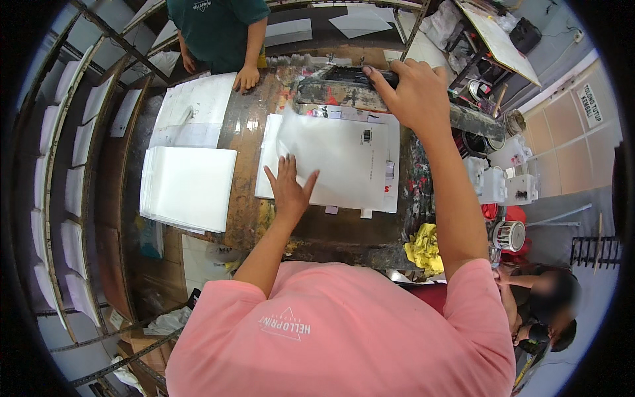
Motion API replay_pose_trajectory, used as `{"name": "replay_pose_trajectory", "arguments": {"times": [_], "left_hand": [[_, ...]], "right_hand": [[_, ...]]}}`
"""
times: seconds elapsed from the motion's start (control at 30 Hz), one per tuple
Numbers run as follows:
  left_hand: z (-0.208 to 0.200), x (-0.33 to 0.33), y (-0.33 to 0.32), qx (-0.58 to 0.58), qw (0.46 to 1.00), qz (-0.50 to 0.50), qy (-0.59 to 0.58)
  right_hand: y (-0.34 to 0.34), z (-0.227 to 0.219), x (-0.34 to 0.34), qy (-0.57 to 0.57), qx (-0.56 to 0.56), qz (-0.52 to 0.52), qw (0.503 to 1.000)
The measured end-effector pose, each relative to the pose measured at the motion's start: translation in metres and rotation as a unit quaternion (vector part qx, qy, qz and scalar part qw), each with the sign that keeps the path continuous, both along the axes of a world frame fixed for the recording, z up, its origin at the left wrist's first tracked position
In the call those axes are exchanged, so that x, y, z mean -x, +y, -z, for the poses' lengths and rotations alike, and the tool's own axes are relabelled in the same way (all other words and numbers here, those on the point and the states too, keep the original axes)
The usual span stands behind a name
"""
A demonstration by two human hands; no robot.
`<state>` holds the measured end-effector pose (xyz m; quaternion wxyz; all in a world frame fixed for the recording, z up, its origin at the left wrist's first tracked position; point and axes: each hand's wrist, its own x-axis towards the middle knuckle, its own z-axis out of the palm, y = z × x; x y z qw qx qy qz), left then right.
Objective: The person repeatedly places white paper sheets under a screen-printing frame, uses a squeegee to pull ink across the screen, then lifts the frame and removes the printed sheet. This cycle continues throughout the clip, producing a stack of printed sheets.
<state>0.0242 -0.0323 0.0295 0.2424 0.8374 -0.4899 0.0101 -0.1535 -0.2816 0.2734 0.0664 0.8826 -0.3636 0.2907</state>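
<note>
My left hand [291,188] lies with fingers spread on a white sheet [331,155] that bears a small barcode and faint print. The sheet's far left corner is curled up and blurred. More white paper shows beneath its edges, with small tabs along the sides. My right hand [415,92] is closed over the upper edge of an ink-stained frame [344,94], seen nearly edge-on beyond the sheet. Its thumb rests near a black part on top; the fingertips are partly hidden. To the left sits a neat stack of white sheets [188,188].
Across the table a person's hand [247,78] rests near another white pile [192,109]. A crumpled yellow cloth [424,249] lies at the table's right edge. Paint cans [509,235] and white containers [493,185] stand at right. Shelves of paper [83,149] line the left.
</note>
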Motion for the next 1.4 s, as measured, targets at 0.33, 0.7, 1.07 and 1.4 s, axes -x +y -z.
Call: {"name": "replay_pose_trajectory", "arguments": {"times": [0.33,0.7,1.07,1.4], "left_hand": [[-0.028,-0.094,0.03,-0.12,0.941,-0.304,-0.086],[0.083,0.128,-0.066,0.0,0.953,0.278,0.122],[0.1,0.137,-0.093,-0.137,0.954,0.265,0.02],[0.075,0.137,-0.087,-0.116,0.957,0.26,0.062]], "right_hand": [[0.005,0.016,0.007,-0.006,0.018,-0.001,1.0],[-0.016,0.0,0.002,-0.043,0.054,-0.014,0.998],[-0.014,0.007,-0.001,-0.061,0.018,-0.009,0.998],[-0.012,0.008,0.003,-0.03,0.016,-0.002,0.999]]}}
